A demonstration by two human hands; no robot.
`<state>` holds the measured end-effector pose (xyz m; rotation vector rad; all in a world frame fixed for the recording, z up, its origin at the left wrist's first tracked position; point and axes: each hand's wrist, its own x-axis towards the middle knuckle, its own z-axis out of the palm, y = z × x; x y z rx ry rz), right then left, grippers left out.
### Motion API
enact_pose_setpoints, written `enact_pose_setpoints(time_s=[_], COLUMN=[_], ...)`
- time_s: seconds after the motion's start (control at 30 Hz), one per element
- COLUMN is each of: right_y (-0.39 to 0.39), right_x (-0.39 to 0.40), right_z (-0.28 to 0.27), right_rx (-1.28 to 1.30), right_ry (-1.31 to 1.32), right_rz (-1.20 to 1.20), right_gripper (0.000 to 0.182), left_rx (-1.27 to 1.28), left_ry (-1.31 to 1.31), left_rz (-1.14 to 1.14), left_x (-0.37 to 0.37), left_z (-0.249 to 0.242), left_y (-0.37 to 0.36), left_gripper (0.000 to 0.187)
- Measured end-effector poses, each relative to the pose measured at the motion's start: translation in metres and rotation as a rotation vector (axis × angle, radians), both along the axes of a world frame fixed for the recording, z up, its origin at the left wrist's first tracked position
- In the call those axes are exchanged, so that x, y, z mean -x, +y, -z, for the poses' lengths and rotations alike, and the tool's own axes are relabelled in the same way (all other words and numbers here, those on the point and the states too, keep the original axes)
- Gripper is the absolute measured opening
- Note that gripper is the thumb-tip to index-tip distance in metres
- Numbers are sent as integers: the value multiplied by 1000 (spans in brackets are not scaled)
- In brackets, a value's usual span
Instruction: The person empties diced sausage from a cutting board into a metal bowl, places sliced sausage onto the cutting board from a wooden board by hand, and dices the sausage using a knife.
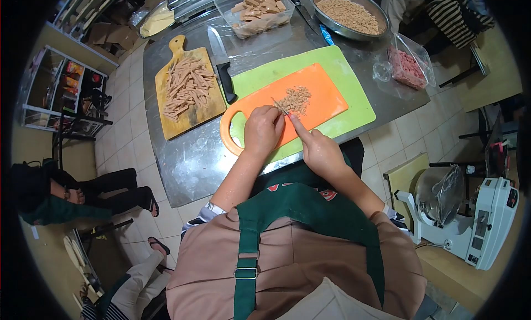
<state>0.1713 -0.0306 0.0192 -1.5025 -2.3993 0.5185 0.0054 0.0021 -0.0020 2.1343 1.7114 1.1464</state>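
My right hand [322, 153] is closed round the handle of a small knife [280, 106], its blade over the orange cutting board [326, 87]. Beside the blade, my left hand [263, 129] rests on that board with fingers curled and pressed together; whatever they hold is hidden. Small diced pieces of brownish sausage-like meat [297, 97] lie just beyond the blade. The orange board lies on a larger green cutting board [334, 60]. To the left, a wooden paddle board [217, 101] carries a pile of meat strips [189, 87].
A black-handled knife [225, 82] lies between the boards. Behind stand a clear tub [251, 28] of larger meat pieces and a metal bowl [383, 29] of diced bits. A bag of pink meat [408, 68] sits right. A slicing machine [487, 223] stands lower right; people are at left.
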Motion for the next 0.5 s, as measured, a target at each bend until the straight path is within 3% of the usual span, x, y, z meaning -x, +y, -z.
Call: enact_pose_setpoints(time_s=[0.13, 0.5], right_y=[-17, -27], right_x=[-11, -28], right_z=[-7, -12], right_rx=[24, -48], right_ry=[-54, 148], right_rz=[-1, -5], right_gripper=[65, 64], left_rx=[8, -38], left_ry=[-17, -29], left_rz=[-19, -58], left_x=[-1, 1], left_z=[2, 6], left_y=[0, -3], left_gripper=[10, 12])
